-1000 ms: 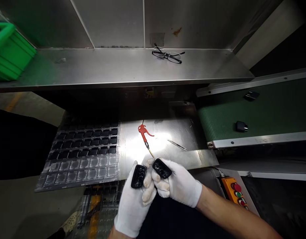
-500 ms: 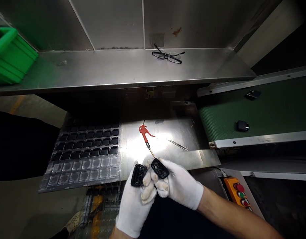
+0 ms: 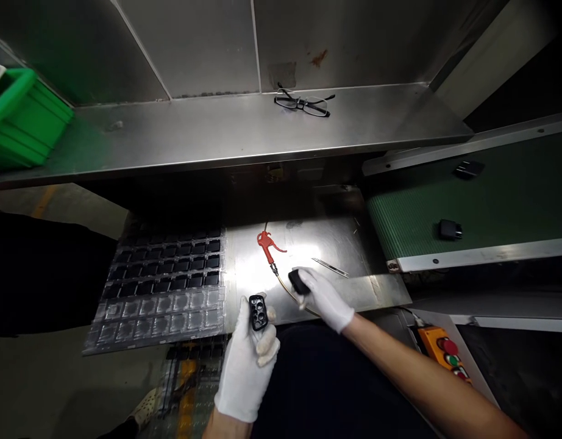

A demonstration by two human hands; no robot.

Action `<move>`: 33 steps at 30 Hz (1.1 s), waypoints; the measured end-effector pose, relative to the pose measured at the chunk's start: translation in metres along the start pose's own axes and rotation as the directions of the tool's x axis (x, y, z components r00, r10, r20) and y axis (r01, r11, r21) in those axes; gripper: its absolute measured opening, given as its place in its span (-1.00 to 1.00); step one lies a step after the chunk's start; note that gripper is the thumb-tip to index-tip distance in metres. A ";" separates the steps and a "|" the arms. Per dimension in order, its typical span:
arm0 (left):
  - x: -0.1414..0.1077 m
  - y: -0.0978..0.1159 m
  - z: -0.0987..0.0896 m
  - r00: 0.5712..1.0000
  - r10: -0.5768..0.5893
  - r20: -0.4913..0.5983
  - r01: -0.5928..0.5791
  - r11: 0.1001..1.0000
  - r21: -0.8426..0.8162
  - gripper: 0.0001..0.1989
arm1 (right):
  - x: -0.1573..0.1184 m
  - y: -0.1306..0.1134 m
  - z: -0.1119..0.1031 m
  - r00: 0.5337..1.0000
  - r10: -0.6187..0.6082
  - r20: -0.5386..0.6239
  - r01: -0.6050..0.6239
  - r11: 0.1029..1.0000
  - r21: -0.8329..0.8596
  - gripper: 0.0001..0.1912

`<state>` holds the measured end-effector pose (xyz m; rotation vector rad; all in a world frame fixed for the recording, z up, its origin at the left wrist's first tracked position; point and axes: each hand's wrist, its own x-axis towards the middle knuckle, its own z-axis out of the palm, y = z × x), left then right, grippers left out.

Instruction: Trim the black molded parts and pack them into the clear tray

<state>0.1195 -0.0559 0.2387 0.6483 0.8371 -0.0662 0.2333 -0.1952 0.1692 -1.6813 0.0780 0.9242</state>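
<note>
In a white glove, my left hand holds a small black housing whose hollow, round-celled side faces up. My right hand, also gloved, grips another black part over the metal bench, apart from the left. Beyond the hands lies a red air gun with its hose running under the right hand. A slim metal blade-like tool rests to the right of the gun. At the left, a clear tray carries rows of black parts, its front rows without black parts.
Glasses lie on the steel shelf. A green bin stands at its left end. On the right, a green conveyor carries two black plug parts. Below it is an orange button box.
My hands have separated. The right one moved up and right with its black part, now turned to a smooth side. The part in my left hand now stands more upright, tilted differently.
</note>
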 end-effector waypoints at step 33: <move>-0.042 0.062 -0.080 0.967 0.217 -0.133 -0.248 0.923 -0.295 -0.80 | 0.081 0.023 0.061 0.976 0.009 -0.219 -0.158 0.720 -0.676 -0.63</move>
